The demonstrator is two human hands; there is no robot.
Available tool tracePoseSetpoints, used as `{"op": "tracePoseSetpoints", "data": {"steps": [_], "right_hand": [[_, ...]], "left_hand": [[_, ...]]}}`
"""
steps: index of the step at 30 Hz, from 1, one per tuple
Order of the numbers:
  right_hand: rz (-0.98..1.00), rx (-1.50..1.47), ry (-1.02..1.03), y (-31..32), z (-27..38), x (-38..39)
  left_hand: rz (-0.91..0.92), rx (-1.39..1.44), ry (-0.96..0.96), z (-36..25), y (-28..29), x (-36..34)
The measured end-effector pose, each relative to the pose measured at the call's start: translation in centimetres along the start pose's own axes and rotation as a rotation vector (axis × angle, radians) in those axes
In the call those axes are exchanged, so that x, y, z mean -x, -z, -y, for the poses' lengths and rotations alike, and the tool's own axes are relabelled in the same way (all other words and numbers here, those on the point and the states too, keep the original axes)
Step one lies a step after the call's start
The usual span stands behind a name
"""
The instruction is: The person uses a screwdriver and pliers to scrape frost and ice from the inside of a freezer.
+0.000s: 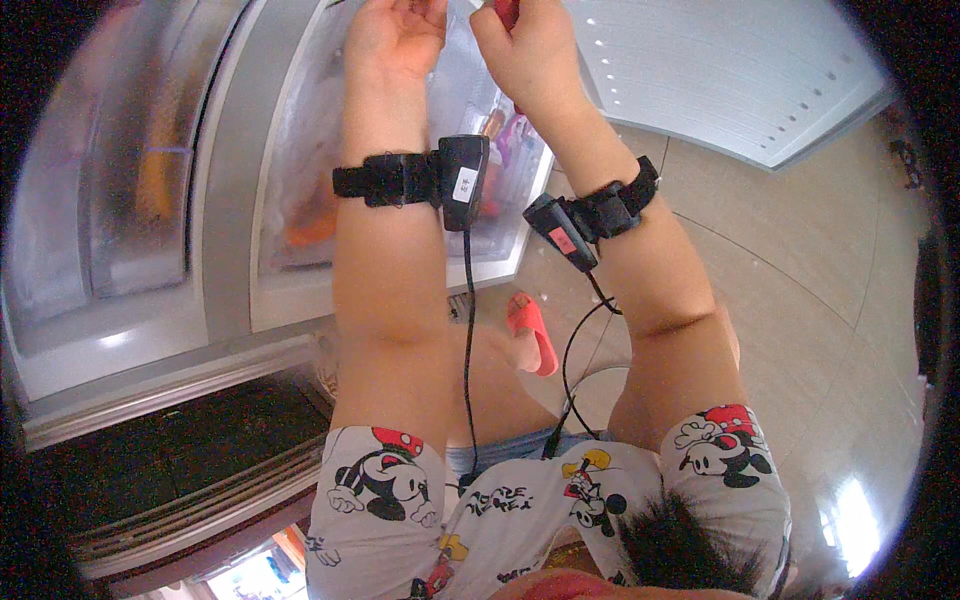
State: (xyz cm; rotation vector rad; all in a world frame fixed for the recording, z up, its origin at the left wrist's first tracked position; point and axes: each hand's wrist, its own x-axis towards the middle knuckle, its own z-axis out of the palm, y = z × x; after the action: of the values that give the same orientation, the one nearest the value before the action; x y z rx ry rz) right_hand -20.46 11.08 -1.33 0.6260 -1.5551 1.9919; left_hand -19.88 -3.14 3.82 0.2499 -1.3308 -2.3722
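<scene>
Apparently, what is being handled is a red object at the far edge of the view, just right of centre; most of it is hidden, so its kind cannot be told. The right hand has its fingers closed narrowly around it. Just to the left, the left hand seems turned palm up with its fingers curled; the far edge cuts them off, and I cannot tell whether they hold anything. A firm, steady grip should suit the red object, with the left palm near enough to steady it.

Beyond the left forearm is a clear panel in a pale frame, with blurred colours behind it; another clear panel stands farther left. To the right is a white panel with rows of dots; keeping the right elbow clear of it would be wise.

Black wrist straps carry boxes whose cables hang nearer; their slack could snag on the frame. Nearer still are a coral slipper on the tiled floor and a white printed shirt.
</scene>
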Motion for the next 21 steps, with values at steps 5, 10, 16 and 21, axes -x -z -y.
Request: {"op": "tracePoseSetpoints", "data": {"steps": [5, 10, 16, 21], "right_hand": [[-0.013, 0.011, 0.002, 0.2, -0.5, 0.1], [-0.023, 0.017, 0.019, -0.1, 0.1, 0.5], [-0.034, 0.043, -0.001, 0.6, 0.7, -0.2], [-0.099, 0.021, 0.008, 1.1, 0.7, -0.7]], "left_hand": [[0.023, -0.04, 0.046, 0.1, 0.2, -1.0], [0.069, -0.072, 0.072, -0.5, 2.5, -2.6], [0.037, 0.031, -0.167, -1.0, 1.7, -0.8], [0.014, 0.128, -0.053, -2.0, 0.6, 3.3]]}}
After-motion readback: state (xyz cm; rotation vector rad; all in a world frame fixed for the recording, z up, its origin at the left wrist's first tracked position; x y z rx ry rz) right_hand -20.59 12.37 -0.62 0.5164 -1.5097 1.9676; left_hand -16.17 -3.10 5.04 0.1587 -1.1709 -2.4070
